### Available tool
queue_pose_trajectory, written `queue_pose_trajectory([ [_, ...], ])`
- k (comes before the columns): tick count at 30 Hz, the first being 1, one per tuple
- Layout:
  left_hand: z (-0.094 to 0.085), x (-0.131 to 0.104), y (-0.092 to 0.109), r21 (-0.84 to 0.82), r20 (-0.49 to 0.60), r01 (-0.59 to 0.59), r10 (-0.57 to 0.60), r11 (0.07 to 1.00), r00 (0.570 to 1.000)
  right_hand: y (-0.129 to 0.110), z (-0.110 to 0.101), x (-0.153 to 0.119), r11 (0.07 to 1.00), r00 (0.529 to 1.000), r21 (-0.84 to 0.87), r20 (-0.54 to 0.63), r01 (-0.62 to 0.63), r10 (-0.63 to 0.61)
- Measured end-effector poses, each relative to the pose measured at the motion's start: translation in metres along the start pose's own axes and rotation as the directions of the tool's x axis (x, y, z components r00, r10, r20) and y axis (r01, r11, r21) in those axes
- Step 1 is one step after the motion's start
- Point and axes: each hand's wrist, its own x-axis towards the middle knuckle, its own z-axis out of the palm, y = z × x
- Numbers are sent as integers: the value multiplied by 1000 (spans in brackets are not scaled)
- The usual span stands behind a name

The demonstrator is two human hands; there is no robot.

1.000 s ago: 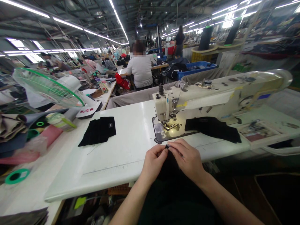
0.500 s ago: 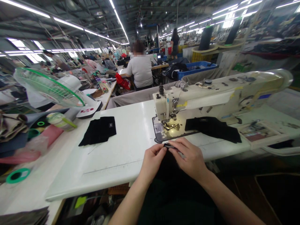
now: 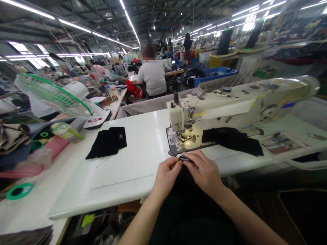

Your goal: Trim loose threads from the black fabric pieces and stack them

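A small dark piece [image 3: 184,159] is pinched between my two hands at the table's front edge. My left hand [image 3: 169,172] grips its left end with thumb and fingers. The fingers of my right hand [image 3: 204,168] close on its right side. Just beyond them stands the sewing machine [image 3: 176,114], its lit needle area over the metal plate. Black fabric pieces [image 3: 231,139] lie right of the needle, and another black stack with a small label [image 3: 108,142] rests on the white table [image 3: 143,146] to the left.
At the left are a green-rimmed fan [image 3: 55,95], a jar [image 3: 65,132] and a green tape roll [image 3: 19,191]. An open parts tray [image 3: 283,143] sits at the right. A seated person [image 3: 152,76] is beyond the table, near a blue crate [image 3: 214,75].
Both hands have barely moved and keep hold of the small dark piece. In the background, a standing person has shifted slightly left.
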Motion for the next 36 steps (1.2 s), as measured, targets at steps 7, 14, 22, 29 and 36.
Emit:
queue_pose_trajectory([
  [7, 1, -2, 0, 52, 7, -11, 10, 999, 1000, 1, -2, 1, 995, 997, -69, -29, 73, -75],
  [14, 0, -2, -2, 70, 57, 27, -31, 997, 998, 4, -9, 4, 997, 998, 48, 40, -57, 56],
  [22, -4, 1, 2, 177, 202, -45, 8, 983, 979, 1, -9, 6, 992, 954, -61, 285, 111, -89],
  [29, -7, -5, 10, -8, 269, 153, -145, 988, 952, 0, -7, 12, 724, 853, 458, 204, -516, 480],
  [36, -9, -4, 7, -38, 294, 161, -143, 986, 945, -4, -18, 14, 869, 941, 377, 234, -320, 245],
])
